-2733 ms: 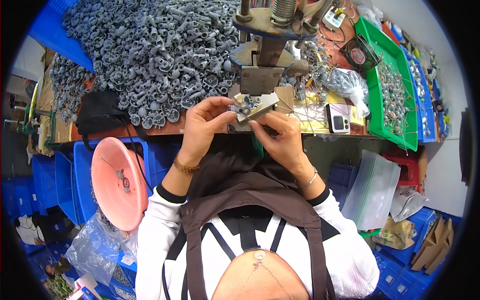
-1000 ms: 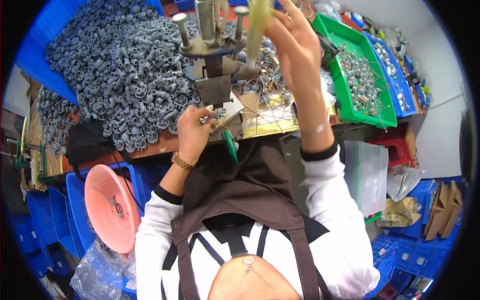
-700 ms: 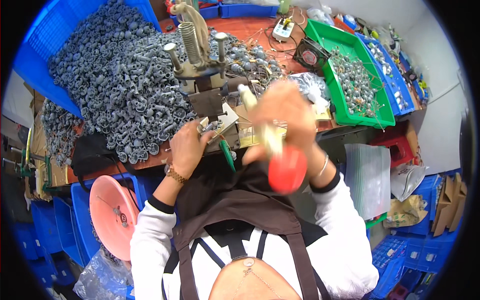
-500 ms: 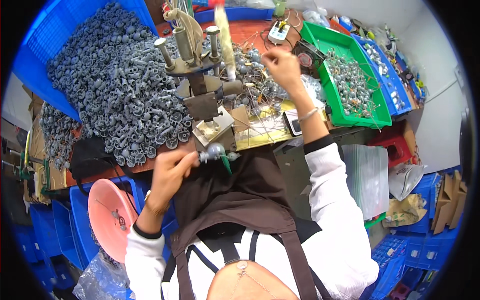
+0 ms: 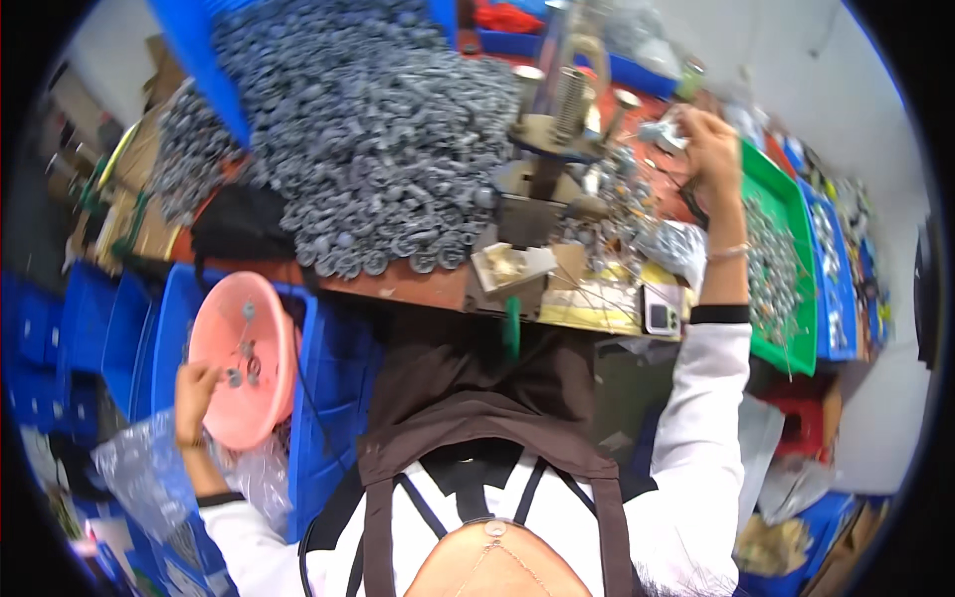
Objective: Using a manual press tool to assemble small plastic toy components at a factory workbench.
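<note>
My left hand (image 5: 197, 396) hangs over the left rim of a pink basin (image 5: 214, 328), its fingers slightly spread and blurred. No part shows between them. Close to the fingertips, inside the basin, lie several small grey parts (image 5: 235, 378), some with thin rods. My right hand (image 5: 708, 149) is raised over the far right of the table with fingers curled together; whatever they pinch is hidden. Behind its fingertips shows a white power strip (image 5: 665, 136). Between my hands stands a metal bench press (image 5: 542, 179) with a pale block (image 5: 509, 267) at its base.
A large heap of grey plastic parts (image 5: 368, 149) spills from a blue crate (image 5: 204, 70). Rods with grey balls lie right of the press. A green tray (image 5: 764, 343) holds more of them. A phone (image 5: 661, 310) lies at the table edge. Blue bins (image 5: 333, 368) surround the basin.
My left hand has moved left and down from the press to the basin, and the grey part it held is out of its fingers. My right hand has moved farther right. The view has shifted.
</note>
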{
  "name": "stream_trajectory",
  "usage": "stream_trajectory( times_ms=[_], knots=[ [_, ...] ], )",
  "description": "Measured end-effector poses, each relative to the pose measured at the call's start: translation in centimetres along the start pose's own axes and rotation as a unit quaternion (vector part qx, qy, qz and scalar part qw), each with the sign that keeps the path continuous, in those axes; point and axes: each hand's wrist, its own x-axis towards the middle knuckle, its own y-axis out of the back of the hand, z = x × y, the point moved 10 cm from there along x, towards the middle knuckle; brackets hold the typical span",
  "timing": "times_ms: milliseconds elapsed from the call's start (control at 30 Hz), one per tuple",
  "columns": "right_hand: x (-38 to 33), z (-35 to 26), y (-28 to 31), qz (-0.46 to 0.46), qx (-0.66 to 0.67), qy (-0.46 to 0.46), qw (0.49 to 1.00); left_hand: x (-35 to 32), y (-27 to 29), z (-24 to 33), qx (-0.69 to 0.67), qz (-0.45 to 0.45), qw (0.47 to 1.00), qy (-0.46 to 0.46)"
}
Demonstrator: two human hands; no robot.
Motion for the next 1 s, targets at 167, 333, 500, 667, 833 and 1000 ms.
stream_trajectory(
  times_ms=[167,333,500,667,833,1000],
  knots=[
    [1.8,-4.3,0.8,0.045,0.033,0.109,0.992,3.3,-3.3,12.4,0.163,0.101,0.95,-0.247],
    [-1.3,-7.2,-1.7,-0.156,-0.181,0.086,0.967,11.1,-6.6,27.0,0.005,0.127,0.931,-0.342],
    [-10.1,-8.6,-3.8,-0.342,-0.128,-0.073,0.928,20.9,-7.3,28.4,0.072,0.261,0.929,-0.252],
    [-15.7,-6.8,-0.7,-0.319,-0.082,-0.132,0.935,25.5,-8.6,30.2,0.066,0.255,0.914,-0.309],
    [-17.7,-5.2,1.7,-0.22,0.031,-0.117,0.968,26.5,-4.9,28.3,-0.117,0.267,0.905,-0.31],
    [-20.6,-4.9,1.0,-0.153,0.311,-0.127,0.929,22.0,-6.0,28.7,0.071,0.228,0.906,-0.349]
  ],
)
